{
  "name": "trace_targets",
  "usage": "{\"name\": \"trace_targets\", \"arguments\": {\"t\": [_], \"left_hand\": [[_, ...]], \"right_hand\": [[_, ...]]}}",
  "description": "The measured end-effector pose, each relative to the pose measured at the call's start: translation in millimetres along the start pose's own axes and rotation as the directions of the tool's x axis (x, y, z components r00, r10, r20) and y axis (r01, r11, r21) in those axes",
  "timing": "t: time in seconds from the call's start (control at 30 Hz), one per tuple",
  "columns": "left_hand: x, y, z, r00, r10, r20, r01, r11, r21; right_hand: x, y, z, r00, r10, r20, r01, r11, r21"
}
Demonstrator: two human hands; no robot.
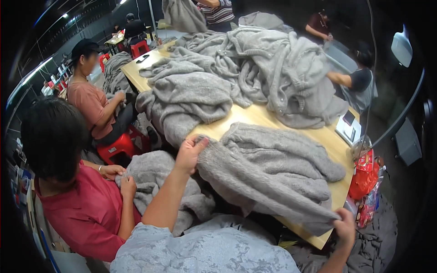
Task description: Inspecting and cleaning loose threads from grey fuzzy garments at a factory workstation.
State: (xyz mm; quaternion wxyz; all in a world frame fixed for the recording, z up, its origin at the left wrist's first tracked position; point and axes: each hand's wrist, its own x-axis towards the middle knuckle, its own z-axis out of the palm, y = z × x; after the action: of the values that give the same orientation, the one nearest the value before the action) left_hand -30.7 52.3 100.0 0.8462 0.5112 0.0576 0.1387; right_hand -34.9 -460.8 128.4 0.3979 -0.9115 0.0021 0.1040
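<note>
A grey knitted sweater (277, 168) lies over the near end of the wooden table, partly hanging past its edge. One long strip of it, which looks like a sleeve, is stretched between my hands. My left hand (189, 154) pinches its upper left end, thumb on top. At the lower right, by the table corner, my right hand (345, 227) grips the other end with curled fingers. The underside of the sweater is hidden.
A big heap of grey knitwear (291, 68) covers the table's far part. A co-worker in red (86, 218) sits close on my left, handling a grey garment (157, 177). Beside the table's right edge hang red plastic bags (365, 177). A lamp (402, 47) stands at right.
</note>
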Motion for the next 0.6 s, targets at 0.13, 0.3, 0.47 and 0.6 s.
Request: {"name": "trace_targets", "arguments": {"t": [0.13,0.3,0.47,0.6], "left_hand": [[33,-40,17,0.999,0.033,-0.022,-0.033,0.999,-0.028],[63,-99,10,0.999,0.006,-0.051,-0.002,0.998,0.069],[43,-162,10,0.99,0.131,0.05,-0.092,0.333,0.939],[44,-169,9,0.968,0.161,0.194,-0.24,0.349,0.906]], "right_hand": [[7,-15,-56,0.88,-0.276,-0.387,0.315,0.948,0.038],[62,-92,-28,0.977,-0.109,-0.184,-0.12,0.431,-0.894],[5,-172,36,0.328,-0.886,0.326,0.925,0.233,-0.299],[-45,-188,40,0.067,-0.928,0.367,0.998,0.059,-0.033]]}}
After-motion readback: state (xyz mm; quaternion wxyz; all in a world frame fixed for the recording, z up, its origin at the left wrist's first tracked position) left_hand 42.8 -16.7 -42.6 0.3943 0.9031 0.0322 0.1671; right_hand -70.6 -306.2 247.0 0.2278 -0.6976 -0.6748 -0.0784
